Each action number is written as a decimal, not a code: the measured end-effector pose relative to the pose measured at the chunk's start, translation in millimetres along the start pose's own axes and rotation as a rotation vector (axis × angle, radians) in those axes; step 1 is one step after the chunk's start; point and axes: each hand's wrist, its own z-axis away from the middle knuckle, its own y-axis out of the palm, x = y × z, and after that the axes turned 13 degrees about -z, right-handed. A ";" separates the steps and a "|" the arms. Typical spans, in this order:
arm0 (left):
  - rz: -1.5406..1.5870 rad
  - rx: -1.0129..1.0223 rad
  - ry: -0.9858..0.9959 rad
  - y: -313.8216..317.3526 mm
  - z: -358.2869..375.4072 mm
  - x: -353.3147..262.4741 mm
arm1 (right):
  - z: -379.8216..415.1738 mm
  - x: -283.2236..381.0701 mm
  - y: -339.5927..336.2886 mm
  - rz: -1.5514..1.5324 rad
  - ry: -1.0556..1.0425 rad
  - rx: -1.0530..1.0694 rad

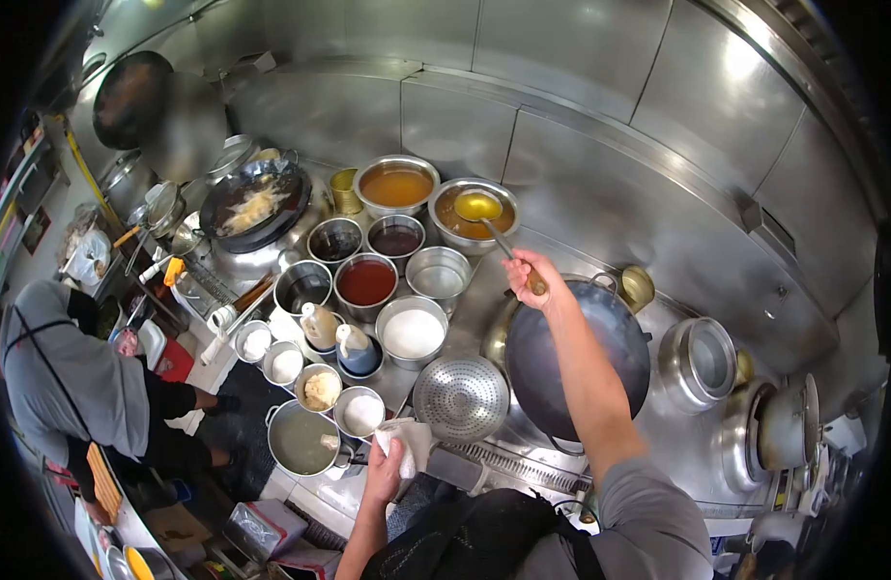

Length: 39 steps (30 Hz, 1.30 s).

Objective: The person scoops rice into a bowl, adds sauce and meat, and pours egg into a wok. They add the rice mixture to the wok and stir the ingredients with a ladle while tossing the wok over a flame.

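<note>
My right hand (534, 276) is closed around the handle of a ladle (477, 205), whose bowl is over a metal basin of brownish liquid (448, 227) by the back wall. Yellow liquid shows in the ladle's bowl. Under my right forearm sits a dark wok (571, 353) on the stove. My left hand (386, 468) grips a folded white cloth (404, 447), low at the front edge of the counter. Close to that hand are a small pot of white powder (359, 411) and a perforated strainer (461, 398).
Pots of dark and red sauces (365, 280) and two squeeze bottles (352, 342) crowd the counter's middle. Another wok (256, 205) at the left holds food in oil. Stacked pots (698, 358) stand at the right. A person in grey (78, 367) bends at the far left.
</note>
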 end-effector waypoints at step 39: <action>0.278 0.330 -0.655 185.4 77.1 66.6 | 495.3 -85.7 -318.1 2.010 -0.548 -0.956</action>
